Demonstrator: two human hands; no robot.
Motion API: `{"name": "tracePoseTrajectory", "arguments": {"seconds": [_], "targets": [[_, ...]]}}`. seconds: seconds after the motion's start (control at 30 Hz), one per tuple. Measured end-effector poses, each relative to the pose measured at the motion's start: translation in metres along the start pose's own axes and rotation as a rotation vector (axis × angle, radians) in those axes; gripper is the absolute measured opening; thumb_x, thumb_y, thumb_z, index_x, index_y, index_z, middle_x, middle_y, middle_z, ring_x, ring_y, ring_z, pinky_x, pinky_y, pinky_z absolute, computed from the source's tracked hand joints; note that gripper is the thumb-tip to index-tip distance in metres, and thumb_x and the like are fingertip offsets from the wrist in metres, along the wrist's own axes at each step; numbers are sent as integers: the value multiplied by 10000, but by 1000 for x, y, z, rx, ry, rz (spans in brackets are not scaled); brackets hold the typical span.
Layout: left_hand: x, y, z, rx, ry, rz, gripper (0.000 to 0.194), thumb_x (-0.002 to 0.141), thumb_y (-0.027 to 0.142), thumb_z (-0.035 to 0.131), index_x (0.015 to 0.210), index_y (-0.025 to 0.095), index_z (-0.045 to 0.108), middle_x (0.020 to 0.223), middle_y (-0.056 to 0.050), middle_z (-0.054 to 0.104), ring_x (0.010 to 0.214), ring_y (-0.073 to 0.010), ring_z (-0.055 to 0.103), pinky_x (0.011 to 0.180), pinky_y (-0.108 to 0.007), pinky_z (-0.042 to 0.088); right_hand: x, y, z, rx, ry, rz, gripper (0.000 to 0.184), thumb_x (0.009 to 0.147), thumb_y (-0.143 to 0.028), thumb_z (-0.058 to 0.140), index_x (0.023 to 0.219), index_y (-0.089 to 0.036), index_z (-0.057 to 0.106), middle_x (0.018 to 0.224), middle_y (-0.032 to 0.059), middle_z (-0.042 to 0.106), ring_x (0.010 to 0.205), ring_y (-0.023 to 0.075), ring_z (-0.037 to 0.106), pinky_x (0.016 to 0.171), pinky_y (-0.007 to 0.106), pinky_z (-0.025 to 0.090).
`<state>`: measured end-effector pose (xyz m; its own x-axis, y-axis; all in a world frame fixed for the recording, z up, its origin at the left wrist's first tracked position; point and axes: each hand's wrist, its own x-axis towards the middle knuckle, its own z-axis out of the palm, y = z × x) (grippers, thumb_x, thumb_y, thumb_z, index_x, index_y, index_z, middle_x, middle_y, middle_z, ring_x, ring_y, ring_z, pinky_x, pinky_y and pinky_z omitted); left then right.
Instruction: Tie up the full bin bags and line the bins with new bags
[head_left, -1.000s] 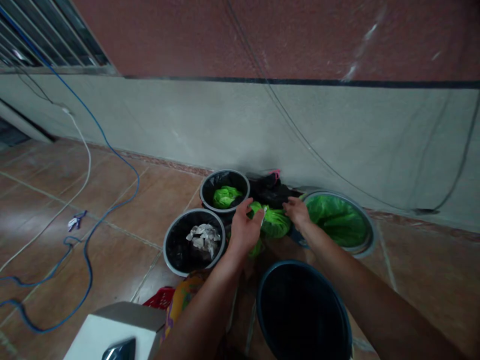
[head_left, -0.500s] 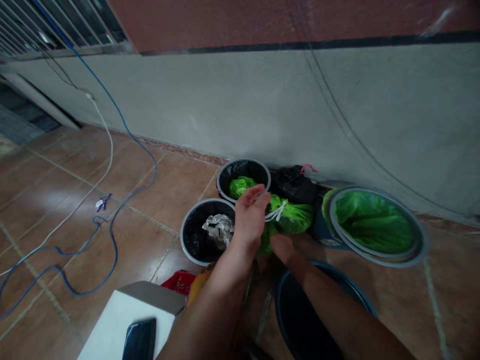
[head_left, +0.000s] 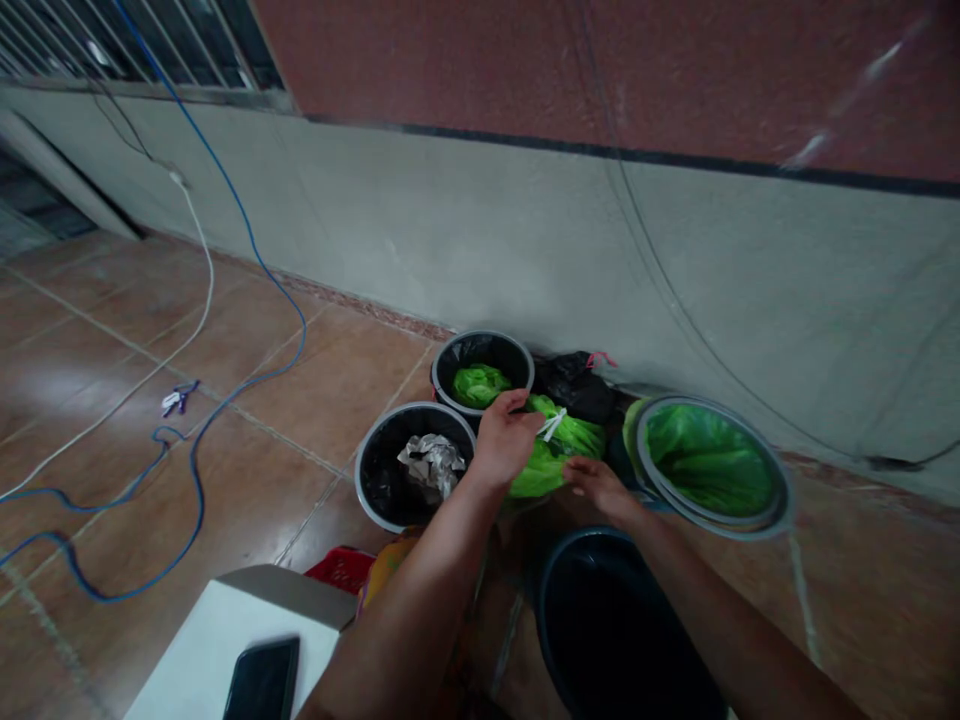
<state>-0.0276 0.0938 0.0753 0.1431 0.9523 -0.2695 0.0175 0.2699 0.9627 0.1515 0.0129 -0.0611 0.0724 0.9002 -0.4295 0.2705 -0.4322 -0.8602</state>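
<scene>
Right hand (head_left: 600, 487) has moved

It has slid away from the left hand (head_left: 508, 440), so the shiny green plastic bag (head_left: 582, 436) with white string (head_left: 553, 424) sits between them, near the pale wall (head_left: 465, 230). I can't tell if either grips it.

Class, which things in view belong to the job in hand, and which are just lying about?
Seemingly part of the job: left hand; right hand; green bag; white tie; perhaps the green-lined bin.

Seemingly just lying about: phone; keys; blue cable.
</scene>
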Motion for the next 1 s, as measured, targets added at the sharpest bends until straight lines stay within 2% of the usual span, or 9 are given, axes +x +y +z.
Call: {"name": "tracePoseTrajectory", "arguments": {"seconds": [0.13, 0.27, 0.37, 0.47, 0.57, 0.63, 0.77, 0.9, 1.0], "targets": [[1, -6, -2, 117, -23, 22, 357, 738, 183, 652, 1091, 134, 666, 1151, -111, 692, 1053, -219, 644, 958, -344, 470, 7, 6, 10, -151, 0, 18, 345, 711, -532, 594, 645, -198, 541, 679, 44, 596, 771, 223, 591, 745, 363, 477], [4, 4, -17, 140, -66, 86, 331, 727, 224, 697, 1046, 139, 684, 1118, -118, 699, 1037, -217, 644, 947, -344, 474, 8, -2, 11, -11, 21, -43, 350, 773, -553, 515, 752, -207, 564, 781, 54, 645, 832, 227, 625, 751, 354, 504], [11, 10, -27, 176, -70, 127, 296, 715, 243, 718, 994, 145, 703, 1010, -99, 719, 968, -201, 652, 910, -323, 482, -2, -14, 2, 62, 33, -39, 339, 770, -538, 555, 769, -200, 586, 789, 50, 652, 814, 224, 644, 743, 357, 519], [15, 6, -30, 234, -87, 95, 237, 738, 247, 686, 946, 137, 708, 885, -67, 720, 852, -173, 652, 832, -295, 492, -16, -26, -9, 139, 22, -40, 310, 832, -479, 519, 854, -191, 631, 889, 62, 684, 845, 210, 666, 769, 350, 527], [14, -4, -30, 350, -139, 33, 199, 765, 239, 640, 921, 134, 706, 836, -39, 712, 803, -155, 641, 793, -277, 487, -34, -36, -22, 51, 27, 11, 246, 797, -424, 605, 741, -187, 636, 791, 50, 684, 813, 203, 663, 770, 345, 530], [12, -10, -30, 428, -179, 8, 223, 768, 234, 635, 950, 126, 704, 885, -49, 719, 840, -162, 645, 816, -281, 484, -50, -45, -34, 225, 54, -27, 220, 760, -423, 677, 785, -205, 656, 798, 26, 688, 828, 197, 666, 810, 363, 537], [-2, -7, -32, 453, -254, 11, 371, 748, 266, 674, 1089, 120, 683, 1125, -111, 695, 1012, -221, 640, 931, -343, 471, -88, -71, -67, 707, 167, -79, 274, 660, -389, 817, 863, -257, 688, 808, -23, 701, 812, 176, 687, 876, 396, 546], [-34, 6, -27, 332, -505, 87, 706, 718, 410, 743, 1361, 210, 531, 1408, -123, 536, 1229, -291, 540, 1017, -417, 439, -134, -97, -92, 857, 160, -86, 248, 645, -335, 844, 840, -272, 705, 819, -27, 731, 856, 208, 709, 881, 427, 555], [-63, 10, -11, 300, -694, 215, 1018, 614, 408, 833, 1492, 231, 348, 1488, -116, 446, 1330, -295, 448, 1111, -436, 356, -172, -113, -94, 921, 150, -148, 190, 686, -314, 818, 834, -271, 707, 806, -27, 743, 840, 197, 715, 867, 406, 563]]}}
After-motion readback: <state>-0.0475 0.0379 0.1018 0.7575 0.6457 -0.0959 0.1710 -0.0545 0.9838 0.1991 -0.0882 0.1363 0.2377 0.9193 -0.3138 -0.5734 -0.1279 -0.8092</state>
